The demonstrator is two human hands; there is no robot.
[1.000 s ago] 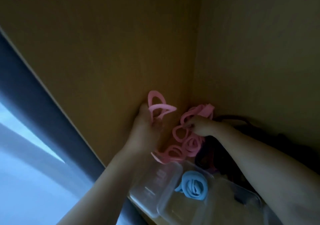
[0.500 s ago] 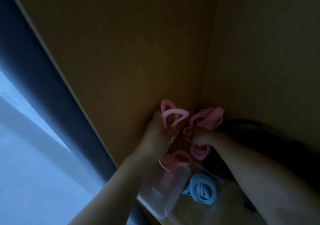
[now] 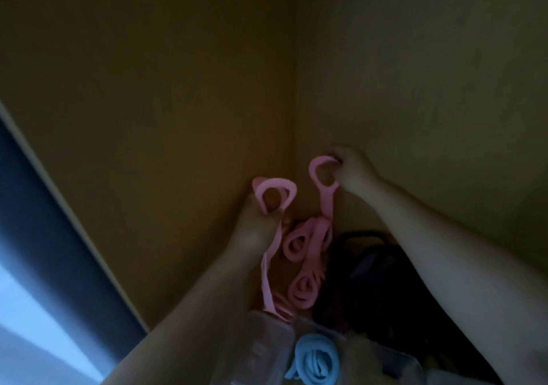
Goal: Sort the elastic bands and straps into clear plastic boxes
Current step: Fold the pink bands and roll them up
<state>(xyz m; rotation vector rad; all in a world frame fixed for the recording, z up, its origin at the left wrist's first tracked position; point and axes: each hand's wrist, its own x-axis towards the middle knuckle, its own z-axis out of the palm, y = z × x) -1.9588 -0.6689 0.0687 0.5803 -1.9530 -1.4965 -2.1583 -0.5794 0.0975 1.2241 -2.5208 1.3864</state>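
Holds pink strap [image 3: 325, 204] up above clear box [image 3: 261, 352], left hand [image 3: 252, 230] pinching one loop, right hand [image 3: 354, 171] pinching another higher still, tangle trailing down to box rim; seems light, limp, stretchy, snag-prone, so best taken at loops.

Wooden walls [image 3: 148, 103] hem the pink bands [image 3: 299, 242] in behind.

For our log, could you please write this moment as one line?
left hand grips pink loops | right hand pinches pink strap | blue band in clear box
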